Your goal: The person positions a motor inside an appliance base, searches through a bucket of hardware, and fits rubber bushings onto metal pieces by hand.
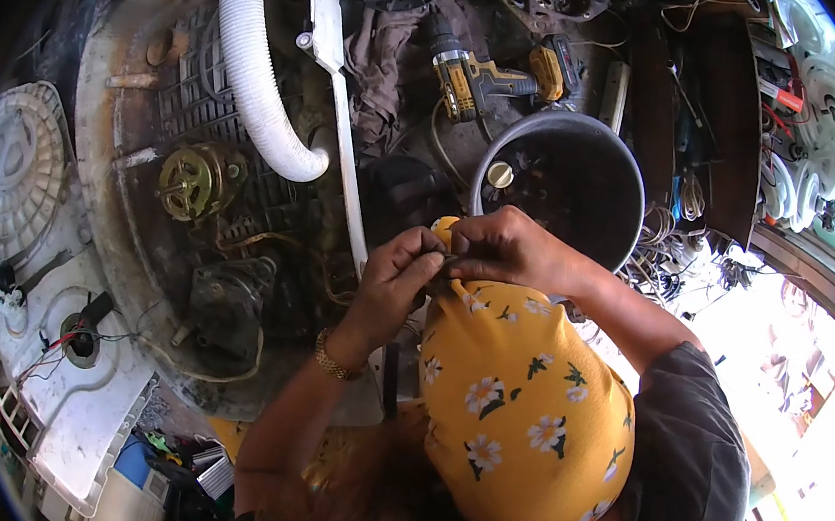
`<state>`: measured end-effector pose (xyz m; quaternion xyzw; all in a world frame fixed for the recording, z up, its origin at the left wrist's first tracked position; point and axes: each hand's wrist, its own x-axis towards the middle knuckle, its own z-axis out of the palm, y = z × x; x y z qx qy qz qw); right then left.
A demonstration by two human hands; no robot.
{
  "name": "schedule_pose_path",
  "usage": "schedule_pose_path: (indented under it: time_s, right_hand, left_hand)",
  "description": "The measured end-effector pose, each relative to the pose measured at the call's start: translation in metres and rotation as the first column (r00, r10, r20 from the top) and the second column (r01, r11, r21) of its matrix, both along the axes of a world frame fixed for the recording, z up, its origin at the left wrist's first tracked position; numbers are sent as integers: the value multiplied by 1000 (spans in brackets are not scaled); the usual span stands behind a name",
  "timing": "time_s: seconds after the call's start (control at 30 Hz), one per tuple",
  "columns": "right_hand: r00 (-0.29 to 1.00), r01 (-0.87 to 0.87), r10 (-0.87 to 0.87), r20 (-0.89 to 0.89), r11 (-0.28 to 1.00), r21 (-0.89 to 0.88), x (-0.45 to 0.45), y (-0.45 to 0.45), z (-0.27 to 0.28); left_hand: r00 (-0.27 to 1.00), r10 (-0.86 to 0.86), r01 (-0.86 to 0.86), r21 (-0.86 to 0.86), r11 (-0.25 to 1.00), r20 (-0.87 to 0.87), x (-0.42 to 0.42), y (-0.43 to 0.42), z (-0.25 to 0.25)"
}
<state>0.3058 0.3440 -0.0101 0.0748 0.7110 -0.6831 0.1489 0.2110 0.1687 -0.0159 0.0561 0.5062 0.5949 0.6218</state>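
My left hand (397,281), with a gold watch on its wrist, is closed in a pinch near the middle of the view. Fingertip to fingertip with it, my right hand (504,246) pinches too. Whatever is between them is small and dark, hidden mostly by the fingers. Just behind the fingers shows a small piece of yellow (444,229). Right below both hands bulges yellow floral cloth (529,402) with white daisies. A dark grey bucket (635,196) stands just beyond my right hand, with a round cream-coloured cap (500,175) and small dark bits inside.
A yellow-black cordless drill (485,78) lies behind the bucket. On the left are a ribbed white hose (255,64), a brass-coloured motor (201,182) and a dark motor (229,303). A white panel (75,368) lies far left. Tangled wires (664,254) sit at right.
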Motion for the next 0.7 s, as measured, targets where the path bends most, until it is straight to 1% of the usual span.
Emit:
schedule_pose_path:
  time_s: [0.1, 0.13, 0.17, 0.2, 0.27, 0.3, 0.37, 0.4, 0.47, 0.5, 0.57, 0.6, 0.67, 0.7]
  right_hand:
    - [1000, 9, -9, 14, 1000, -1, -2, -1, -1]
    - [999, 18, -18, 29, 1000, -5, 0, -3, -3]
    - [999, 29, -28, 42, 1000, -4, 0, -3, -5]
    - [997, 47, -46, 63, 999, -11, 2, -4, -5]
    - [992, 87, -84, 99, 996, -26, 5, -4, -6]
    - [992, 89, -89, 92, 996, -1, 4, -3, -5]
    - [992, 91, -95, 87, 995, 44, 4, -4, -1]
    - [992, 104, -109, 57, 992, 74, 5, -5, -3]
    - [992, 128, -129, -4, 981, 144, 7, -4, -5]
    - [989, 142, -145, 7, 977, 161, 9, -4, -2]
    - [985, 167, -172, 14, 968, 189, 9, -3, 0]
    - [981, 179, -185, 55, 979, 102, 10, -4, -1]
    - [971, 208, -198, 132, 976, -62, 10, -4, -6]
    - [970, 216, -205, 130, 973, -81, 10, -4, -7]
  left_hand:
    - [992, -67, 61, -56, 997, -104, -3, 3, 1]
    - [935, -131, 114, -69, 991, -331, -5, 3, 4]
    - [821, -186, 163, -90, 983, -540, -8, 6, 10]
    - [658, -229, 205, -122, 971, -717, -10, 8, 13]
    - [700, -214, 168, -134, 977, -681, -7, 3, 14]
    - [722, -207, 152, -140, 978, -660, -6, 2, 14]
    - [639, -197, 147, -134, 980, -743, -2, 5, 16]
    - [593, -189, 145, -126, 981, -783, -2, 7, 16]
    - [497, -134, 126, -81, 989, -857, 2, 9, 12]
    - [444, -105, 118, -58, 991, -890, 4, 10, 9]
    - [608, 4, 33, 31, 999, -794, 9, 10, -7]
    - [683, 53, -13, 60, 998, -728, 12, 7, -13]
    - [801, 21, -40, -18, 999, -598, 15, 2, -15]
    - [854, 10, -49, -61, 997, -521, 17, -1, -15]
